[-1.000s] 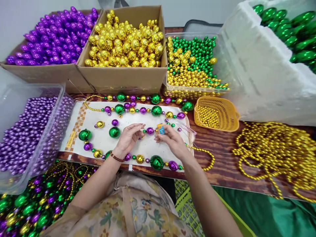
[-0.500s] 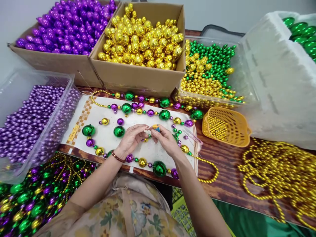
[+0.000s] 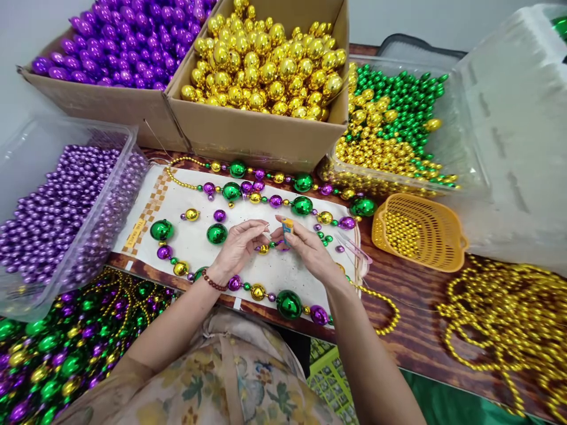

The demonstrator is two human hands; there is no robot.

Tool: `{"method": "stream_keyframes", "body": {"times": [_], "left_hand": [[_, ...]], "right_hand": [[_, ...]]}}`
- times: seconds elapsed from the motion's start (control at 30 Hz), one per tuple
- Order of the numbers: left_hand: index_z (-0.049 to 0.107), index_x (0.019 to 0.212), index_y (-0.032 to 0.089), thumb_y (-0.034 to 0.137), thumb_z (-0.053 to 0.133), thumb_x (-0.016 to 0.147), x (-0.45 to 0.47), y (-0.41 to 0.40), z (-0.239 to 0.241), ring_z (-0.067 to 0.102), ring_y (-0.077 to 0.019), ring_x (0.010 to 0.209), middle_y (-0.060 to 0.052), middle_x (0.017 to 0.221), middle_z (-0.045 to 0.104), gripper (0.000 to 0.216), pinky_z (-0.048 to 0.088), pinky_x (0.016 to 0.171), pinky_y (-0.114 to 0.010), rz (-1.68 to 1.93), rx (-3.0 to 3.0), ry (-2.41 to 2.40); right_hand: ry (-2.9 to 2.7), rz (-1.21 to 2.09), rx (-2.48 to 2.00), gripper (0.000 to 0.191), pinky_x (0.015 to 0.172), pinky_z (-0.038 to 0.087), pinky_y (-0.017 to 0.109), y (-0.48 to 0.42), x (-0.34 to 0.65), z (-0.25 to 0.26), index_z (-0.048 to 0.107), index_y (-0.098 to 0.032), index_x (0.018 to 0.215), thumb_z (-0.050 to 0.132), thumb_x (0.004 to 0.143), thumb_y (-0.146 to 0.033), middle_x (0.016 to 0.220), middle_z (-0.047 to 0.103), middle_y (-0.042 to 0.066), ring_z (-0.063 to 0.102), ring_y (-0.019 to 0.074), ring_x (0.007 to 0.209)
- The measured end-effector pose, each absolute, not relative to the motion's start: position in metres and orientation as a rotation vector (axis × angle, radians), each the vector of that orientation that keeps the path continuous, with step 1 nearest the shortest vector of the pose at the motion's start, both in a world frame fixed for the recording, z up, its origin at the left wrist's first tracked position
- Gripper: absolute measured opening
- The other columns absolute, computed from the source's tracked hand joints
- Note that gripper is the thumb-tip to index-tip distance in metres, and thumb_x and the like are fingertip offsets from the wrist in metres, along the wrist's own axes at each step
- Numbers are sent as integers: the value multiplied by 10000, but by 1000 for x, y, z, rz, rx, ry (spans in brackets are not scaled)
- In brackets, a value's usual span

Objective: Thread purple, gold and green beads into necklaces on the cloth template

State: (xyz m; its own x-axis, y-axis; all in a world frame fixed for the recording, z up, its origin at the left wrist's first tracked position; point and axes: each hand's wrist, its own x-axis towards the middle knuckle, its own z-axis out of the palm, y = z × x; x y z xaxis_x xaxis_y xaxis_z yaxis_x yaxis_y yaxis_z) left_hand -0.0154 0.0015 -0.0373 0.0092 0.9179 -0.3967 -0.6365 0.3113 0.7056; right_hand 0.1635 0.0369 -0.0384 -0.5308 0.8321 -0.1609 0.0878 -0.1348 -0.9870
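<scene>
My right hand [image 3: 310, 248] grips a small yellow-and-blue lighter [image 3: 287, 230], held nearly upright over the white cloth [image 3: 146, 260]. Just left of it, my left hand [image 3: 239, 248] pinches a thin pale string end [image 3: 267, 231], its fingertips close to the lighter. Below and between the hands lie small gold and purple beads, partly hidden. Around them curves a bead strand with a big green ball [image 3: 289, 304], purple and gold balls. A loose green ball [image 3: 217, 233] and a purple ball [image 3: 220, 215] rest left of my left hand.
Cardboard boxes of purple balls [image 3: 128, 47] and gold balls [image 3: 266, 65] stand at the back. Clear bins hold purple beads [image 3: 62, 206] and green and gold beads [image 3: 398, 112]. An orange basket [image 3: 438, 236], pink-handled scissors [image 3: 361, 251] and gold bead strands [image 3: 500, 319] lie right.
My right hand has drawn slightly right, away from my left fingertips, and the lighter has turned upright in it. My left hand still pinches. The whole view has shifted a little.
</scene>
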Motion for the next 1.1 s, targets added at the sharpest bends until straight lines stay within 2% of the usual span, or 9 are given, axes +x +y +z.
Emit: {"method": "stream_keyframes", "body": {"times": [0.13, 0.23, 0.37, 0.57, 0.7, 1.1], "left_hand": [[755, 744, 153, 270, 843, 677, -14, 1, -36, 634, -66, 604, -18, 901, 716, 161, 474, 626, -225, 1285, 461, 986], [755, 726, 154, 274, 842, 671, -14, 1, -35, 628, -64, 605, -19, 916, 702, 158, 471, 627, -227, 1283, 488, 993], [756, 721, 155, 275, 843, 669, -14, 2, -33, 621, -70, 606, -12, 847, 686, 158, 463, 623, -228, 1266, 490, 986], [752, 715, 154, 273, 838, 679, -15, 3, -34, 618, -67, 613, -20, 902, 691, 151, 464, 626, -233, 1244, 509, 986], [753, 709, 153, 268, 832, 689, -15, 3, -35, 619, -67, 622, -26, 935, 692, 141, 475, 635, -237, 1235, 515, 984], [764, 733, 157, 268, 842, 676, -14, 4, -37, 617, -77, 612, -16, 792, 699, 147, 472, 634, -226, 1223, 467, 977]], "right_hand": [[-1549, 1676, -1120, 473, 614, 440, 276, 36, 158, -35, 639, -197, 1067, 505, 923, -627, 750, 518, 0, 497, 146, 664], [-1662, 1539, -1253, 570, 554, 348, 271, 37, 152, -36, 620, -192, 837, 382, 943, -699, 621, 428, -26, 405, 133, 569], [-1751, 1443, -1355, 616, 588, 338, 282, 40, 146, -43, 535, -198, 663, 323, 971, -687, 605, 483, -5, 453, 143, 591], [-1740, 1375, -1387, 613, 621, 390, 280, 42, 141, -51, 495, -211, 614, 294, 989, -653, 582, 499, 11, 470, 151, 581], [-1765, 1350, -1382, 621, 585, 383, 276, 43, 139, -50, 462, -219, 596, 291, 977, -679, 579, 490, 16, 452, 149, 567], [-1729, 1405, -1346, 616, 587, 376, 277, 42, 140, -53, 510, -210, 627, 324, 975, -683, 598, 500, 10, 477, 154, 587]]}}
